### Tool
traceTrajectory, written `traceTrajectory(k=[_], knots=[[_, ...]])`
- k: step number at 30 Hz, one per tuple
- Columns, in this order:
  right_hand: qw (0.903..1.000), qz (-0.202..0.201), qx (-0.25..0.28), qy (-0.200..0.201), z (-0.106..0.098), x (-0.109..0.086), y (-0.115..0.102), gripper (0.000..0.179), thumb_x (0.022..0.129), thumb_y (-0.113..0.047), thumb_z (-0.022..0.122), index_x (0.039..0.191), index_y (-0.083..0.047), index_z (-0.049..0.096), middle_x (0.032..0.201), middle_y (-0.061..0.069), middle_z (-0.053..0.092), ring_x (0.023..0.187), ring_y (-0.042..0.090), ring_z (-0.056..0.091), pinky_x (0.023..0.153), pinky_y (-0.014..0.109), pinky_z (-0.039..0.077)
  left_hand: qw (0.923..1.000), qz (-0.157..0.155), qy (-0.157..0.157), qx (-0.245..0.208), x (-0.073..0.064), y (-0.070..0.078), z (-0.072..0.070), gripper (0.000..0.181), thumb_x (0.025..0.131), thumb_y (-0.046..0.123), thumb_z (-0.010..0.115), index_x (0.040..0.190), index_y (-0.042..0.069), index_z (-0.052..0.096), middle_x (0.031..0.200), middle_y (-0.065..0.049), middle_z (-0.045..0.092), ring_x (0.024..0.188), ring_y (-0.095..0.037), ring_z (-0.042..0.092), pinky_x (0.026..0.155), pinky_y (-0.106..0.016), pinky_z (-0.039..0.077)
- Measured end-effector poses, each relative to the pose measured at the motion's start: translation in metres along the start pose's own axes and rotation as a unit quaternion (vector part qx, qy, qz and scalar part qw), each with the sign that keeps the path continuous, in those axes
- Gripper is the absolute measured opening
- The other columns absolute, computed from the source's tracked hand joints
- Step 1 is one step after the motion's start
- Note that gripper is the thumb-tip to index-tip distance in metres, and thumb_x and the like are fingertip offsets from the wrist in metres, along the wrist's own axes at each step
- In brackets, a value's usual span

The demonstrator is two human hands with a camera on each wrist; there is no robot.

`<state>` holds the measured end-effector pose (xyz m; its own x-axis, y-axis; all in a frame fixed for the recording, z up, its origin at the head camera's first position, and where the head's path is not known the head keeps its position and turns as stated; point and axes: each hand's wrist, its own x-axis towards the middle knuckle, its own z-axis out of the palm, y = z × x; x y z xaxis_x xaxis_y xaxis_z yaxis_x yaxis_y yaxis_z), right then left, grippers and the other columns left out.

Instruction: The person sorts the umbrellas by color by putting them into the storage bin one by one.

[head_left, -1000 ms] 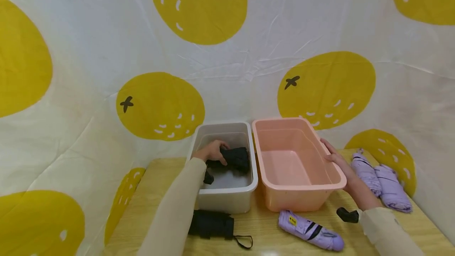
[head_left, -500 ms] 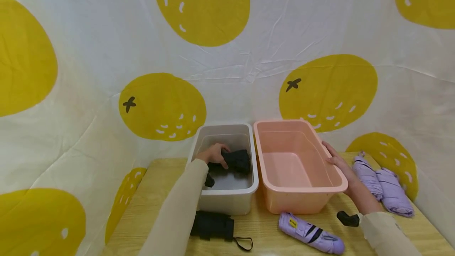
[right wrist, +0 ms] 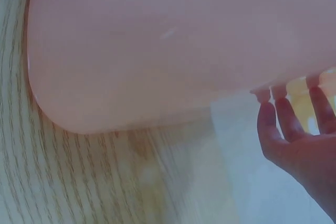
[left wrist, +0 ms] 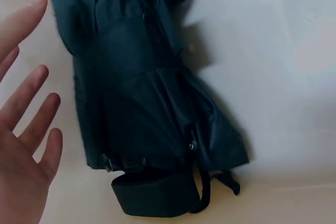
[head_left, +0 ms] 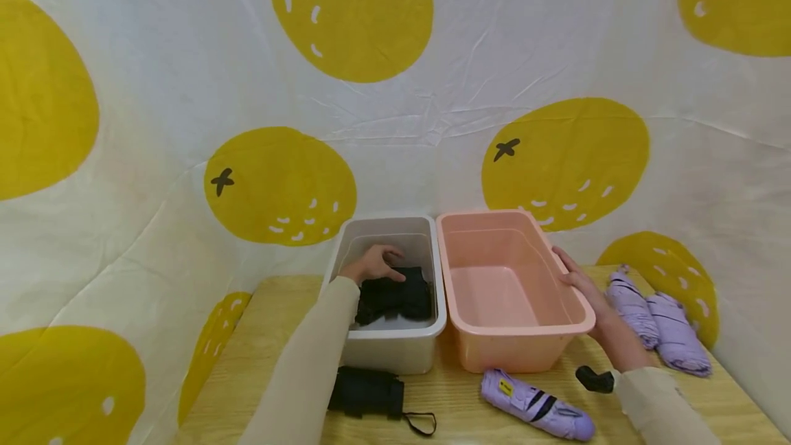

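A folded black umbrella [left wrist: 136, 93], its canopy loosely bundled, lies on the floor of the grey bin [head_left: 389, 352]. My left hand [head_left: 377, 263] hovers inside this bin, just above the umbrella's left part in the head view. In the left wrist view its fingers are spread, with a gap between them and the fabric. My right hand [head_left: 583, 287] is at the right side of the pink bin [head_left: 507, 352]. In the right wrist view, nearly straight fingertips touch the bin's outer wall, just beyond its lower part.
Another black umbrella [head_left: 371, 393] with a wrist loop lies in front of the grey bin. A lilac umbrella [head_left: 537, 404] lies in front of the pink bin. Two lilac umbrellas [head_left: 676, 335] rest at the table's right. A lemon-printed cloth [head_left: 432, 88] hangs close behind the bins.
The left hand has let go of the black umbrella, which has dropped lower into the grey bin, and its fingers have opened. The right hand stays at the pink bin.
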<state>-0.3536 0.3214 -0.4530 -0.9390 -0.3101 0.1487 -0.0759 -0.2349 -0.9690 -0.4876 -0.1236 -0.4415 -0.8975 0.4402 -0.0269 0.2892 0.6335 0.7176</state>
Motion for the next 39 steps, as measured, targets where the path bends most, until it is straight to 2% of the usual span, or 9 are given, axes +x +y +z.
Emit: traceTrajectory(k=[5, 8, 14, 18, 21, 25, 28, 34, 39], knots=[[1.0, -0.001, 0.004, 0.004, 0.001, 0.0, 0.0, 0.06, 0.105, -0.01, 0.023, 0.156, -0.023, -0.006, 0.16, 0.013, -0.009, 0.12, 0.003, 0.045, 0.096, 0.026, 0.042, 0.9971, 0.033, 0.035, -0.059, 0.0, 0.008, -0.001, 0.048, 0.077, 0.013, 0.083, 0.121, 0.005, 0.065, 0.111, -0.014, 0.066, 0.102, -0.027, 0.063, 0.084, -0.038, 0.051], [0.9999, -0.001, -0.005, 0.009, 0.001, 0.0, 0.0, 0.061, 0.105, -0.009, 0.023, 0.157, -0.022, -0.006, 0.159, 0.016, -0.011, 0.122, 0.004, 0.044, 0.096, 0.026, 0.041, 0.9944, 0.05, 0.051, -0.077, -0.003, 0.021, -0.004, 0.046, 0.079, 0.012, 0.081, 0.121, 0.004, 0.065, 0.113, -0.017, 0.065, 0.104, -0.031, 0.061, 0.085, -0.042, 0.051], [1.0, 0.003, 0.0, 0.009, 0.003, 0.0, -0.001, 0.062, 0.104, -0.009, 0.023, 0.156, -0.022, -0.008, 0.159, 0.018, -0.015, 0.121, 0.003, 0.043, 0.096, 0.025, 0.04, 0.9936, 0.084, 0.043, -0.062, -0.012, 0.047, -0.018, 0.045, 0.086, 0.013, 0.075, 0.127, 0.002, 0.061, 0.119, -0.02, 0.062, 0.106, -0.031, 0.059, 0.086, -0.043, 0.05], [0.9999, 0.006, 0.007, 0.009, 0.004, -0.002, -0.002, 0.062, 0.104, -0.009, 0.024, 0.156, -0.022, -0.009, 0.158, 0.018, -0.016, 0.118, 0.001, 0.045, 0.096, 0.024, 0.04, 0.9891, 0.124, 0.027, -0.075, -0.029, 0.079, -0.034, 0.042, 0.088, 0.008, 0.071, 0.127, -0.003, 0.058, 0.121, -0.024, 0.06, 0.108, -0.038, 0.057, 0.089, -0.043, 0.049], [0.9999, 0.006, 0.013, 0.008, 0.005, -0.002, -0.002, 0.062, 0.105, -0.01, 0.024, 0.156, -0.023, -0.009, 0.159, 0.017, -0.015, 0.118, 0.001, 0.045, 0.096, 0.024, 0.04, 0.9846, 0.156, 0.032, -0.071, -0.035, 0.096, -0.046, 0.038, 0.089, 0.008, 0.071, 0.124, -0.001, 0.061, 0.119, -0.02, 0.062, 0.108, -0.038, 0.058, 0.09, -0.043, 0.049], [0.9996, -0.001, 0.027, -0.001, 0.006, -0.003, -0.002, 0.062, 0.104, -0.008, 0.021, 0.155, -0.022, -0.011, 0.159, 0.016, -0.017, 0.118, 0.001, 0.046, 0.095, 0.023, 0.04, 0.9787, 0.191, 0.046, -0.058, -0.041, 0.104, -0.056, 0.034, 0.089, 0.013, 0.071, 0.122, 0.008, 0.063, 0.117, -0.01, 0.064, 0.108, -0.031, 0.059, 0.092, -0.044, 0.047], [0.9994, -0.001, 0.034, -0.002, 0.006, -0.003, -0.001, 0.062, 0.104, -0.007, 0.021, 0.155, -0.021, -0.011, 0.158, 0.016, -0.018, 0.117, 0.001, 0.047, 0.093, 0.023, 0.041, 0.9723, 0.221, 0.04, -0.066, -0.056, 0.117, -0.062, 0.033, 0.09, 0.011, 0.07, 0.122, 0.008, 0.063, 0.117, -0.008, 0.064, 0.108, -0.026, 0.06, 0.093, -0.045, 0.046], [0.9995, 0.01, 0.029, 0.01, 0.006, -0.005, -0.001, 0.062, 0.104, -0.009, 0.022, 0.156, -0.024, -0.009, 0.158, 0.017, -0.013, 0.119, 0.004, 0.046, 0.094, 0.025, 0.041, 0.9533, 0.291, 0.034, -0.072, -0.093, 0.135, -0.063, 0.032, 0.09, 0.003, 0.067, 0.122, 0.006, 0.063, 0.117, -0.007, 0.065, 0.107, -0.02, 0.06, 0.092, -0.045, 0.047], [0.9993, 0.003, 0.037, 0.001, 0.006, -0.003, -0.003, 0.062, 0.104, -0.009, 0.021, 0.156, -0.024, -0.01, 0.159, 0.016, -0.015, 0.119, 0.004, 0.046, 0.096, 0.025, 0.04, 0.9325, 0.359, 0.033, -0.013, -0.134, 0.145, -0.054, 0.036, 0.086, -0.002, 0.07, 0.12, 0.007, 0.064, 0.116, -0.005, 0.065, 0.108, -0.019, 0.059, 0.092, -0.041, 0.047]])
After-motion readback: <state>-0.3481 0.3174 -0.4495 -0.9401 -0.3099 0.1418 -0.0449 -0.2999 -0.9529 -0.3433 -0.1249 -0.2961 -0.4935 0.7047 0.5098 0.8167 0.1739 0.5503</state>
